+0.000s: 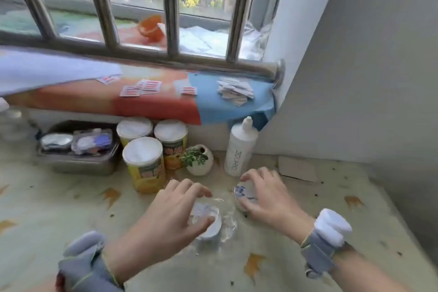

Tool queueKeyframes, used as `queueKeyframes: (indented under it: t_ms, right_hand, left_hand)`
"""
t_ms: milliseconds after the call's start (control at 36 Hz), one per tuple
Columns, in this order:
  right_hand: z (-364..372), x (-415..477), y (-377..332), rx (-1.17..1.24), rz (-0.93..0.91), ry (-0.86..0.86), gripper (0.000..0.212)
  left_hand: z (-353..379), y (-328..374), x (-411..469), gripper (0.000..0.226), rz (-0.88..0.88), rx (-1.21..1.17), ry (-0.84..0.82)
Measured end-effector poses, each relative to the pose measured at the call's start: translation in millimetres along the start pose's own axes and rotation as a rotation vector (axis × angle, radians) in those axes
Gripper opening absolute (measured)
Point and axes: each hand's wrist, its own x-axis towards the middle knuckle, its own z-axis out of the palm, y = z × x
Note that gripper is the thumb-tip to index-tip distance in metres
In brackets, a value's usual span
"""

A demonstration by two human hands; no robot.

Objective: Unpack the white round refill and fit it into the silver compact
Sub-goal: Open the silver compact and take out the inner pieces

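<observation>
My left hand [176, 206] is curled down over the refill [208, 223], fingers bent and thumb pressed on its near edge, gripping the white round piece through its clear wrap [228, 220], which crinkles out to the right of it on the surface [59, 208]. My right hand [265, 194] is cupped over the compact [245, 194], fingertips on its far rim and thumb on the near side, clasping it just right of the refill; the two lie close together but I cannot tell whether they touch. The compact's top shows a blue-and-white pattern, and motion blur hides whether it is open or closed. Both wrists wear grey straps, the right one with a white pad [333, 226]. Behind my hands stands a white bottle [240, 149], upright against the wall, and just left of it a small white vase [201, 161] with green sprigs. Further left are three yellow tins [144, 166] with white lids, grouped together, and beside them a metal tray [80, 163] holding wrapped packets. A card [297, 168] lies flat on the surface to the right of the bottle. Above, on the sill's red and blue cloth [166, 104], lie scattered red-striped sachets [147, 86] and a heap of pale ones [234, 90] under the window bars [170, 7].
</observation>
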Motion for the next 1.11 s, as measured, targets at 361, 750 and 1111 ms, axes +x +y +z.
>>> queueKeyframes:
  t_ms: [361,750,1111]
  right_hand:
    - [58,2,42,0.126,-0.081,0.289,0.072]
    - [25,-6,45,0.830,-0.103,0.233,0.070]
    - [39,0,5,1.250,-0.247,-0.049,0.053]
  left_hand:
    - [63,-9,18,0.048,0.048,0.034,0.105]
    - [53,17,49,0.071,0.182,-0.383,0.162]
    - [58,24,46,0.068,0.159,-0.620,0.411]
